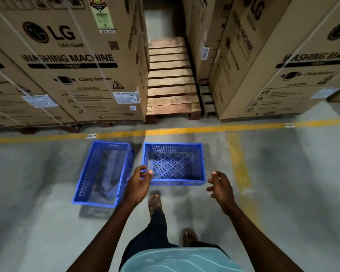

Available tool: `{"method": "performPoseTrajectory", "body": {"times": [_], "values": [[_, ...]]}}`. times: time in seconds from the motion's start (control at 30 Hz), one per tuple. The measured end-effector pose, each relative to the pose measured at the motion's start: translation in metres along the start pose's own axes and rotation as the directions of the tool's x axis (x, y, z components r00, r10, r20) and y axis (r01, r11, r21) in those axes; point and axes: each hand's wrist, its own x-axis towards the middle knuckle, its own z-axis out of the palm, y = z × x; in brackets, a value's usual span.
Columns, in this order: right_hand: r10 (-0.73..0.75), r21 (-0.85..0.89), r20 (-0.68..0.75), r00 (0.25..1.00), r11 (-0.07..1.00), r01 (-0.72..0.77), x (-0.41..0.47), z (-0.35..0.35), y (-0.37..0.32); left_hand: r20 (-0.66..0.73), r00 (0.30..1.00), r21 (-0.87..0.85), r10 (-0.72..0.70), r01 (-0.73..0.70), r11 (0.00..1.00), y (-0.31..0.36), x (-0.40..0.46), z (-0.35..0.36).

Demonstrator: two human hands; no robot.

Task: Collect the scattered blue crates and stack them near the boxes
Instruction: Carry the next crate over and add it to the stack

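Two blue plastic crates stand on the concrete floor just in front of the yellow line. The right crate sits upright with its lattice bottom showing. The left crate is longer and turned slightly, and a dark shape shows through its bottom. My left hand hovers at the right crate's near left corner, thumb and fingers loosely curved over the rim. I cannot tell if it touches. My right hand is spread and holds nothing, a little right of the crate's near right corner.
Tall cardboard washing-machine boxes stand behind the yellow floor line at left and right. Between them lies a bare wooden pallet. My sandalled feet are just behind the right crate.
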Motion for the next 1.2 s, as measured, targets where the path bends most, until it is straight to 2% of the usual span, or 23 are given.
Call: {"method": "performPoseTrajectory", "body": {"times": [0.17,0.33,0.47,0.57,0.67,0.83,0.93,1.03,1.1,1.2], "values": [[0.083,-0.104,-0.004,0.997,0.991,-0.083,0.058,0.027,-0.03,0.073,0.997,0.055,-0.017,0.013,0.998,0.02,0.094,-0.009],[0.147,-0.176,-0.016,0.989,0.973,-0.148,0.138,0.044,-0.039,0.154,0.98,0.123,-0.127,0.109,0.986,-0.005,0.186,0.006],[0.247,-0.186,-0.013,0.969,0.951,-0.245,0.215,0.066,-0.004,0.15,0.935,0.127,-0.321,0.304,0.944,-0.092,0.279,0.046],[0.334,-0.223,-0.028,0.942,0.916,-0.332,0.287,0.087,0.058,0.1,0.902,0.124,-0.419,0.407,0.905,-0.155,0.339,0.082],[0.389,-0.249,-0.089,0.917,0.883,-0.398,0.358,0.111,0.124,0.016,0.904,0.188,-0.426,0.416,0.89,-0.192,0.385,0.111],[0.323,-0.345,-0.169,0.931,0.865,-0.363,0.465,0.152,0.208,-0.158,0.868,0.191,-0.47,0.494,0.848,-0.33,0.485,0.154],[0.309,-0.371,-0.202,0.929,0.854,-0.365,0.519,0.165,0.267,-0.193,0.833,0.098,-0.519,0.542,0.835,-0.344,0.516,0.172],[0.345,-0.32,-0.196,0.918,0.862,-0.392,0.554,0.177,0.309,-0.11,0.818,-0.07,-0.564,0.56,0.826,-0.367,0.535,0.192],[0.354,-0.278,-0.204,0.913,0.873,-0.4,0.558,0.181,0.307,-0.058,0.801,-0.235,-0.596,0.57,0.788,-0.374,0.538,0.204],[0.364,-0.17,-0.187,0.912,0.903,-0.395,0.542,0.176,0.279,-0.063,0.819,-0.263,-0.57,0.537,0.801,-0.363,0.529,0.201]]}}
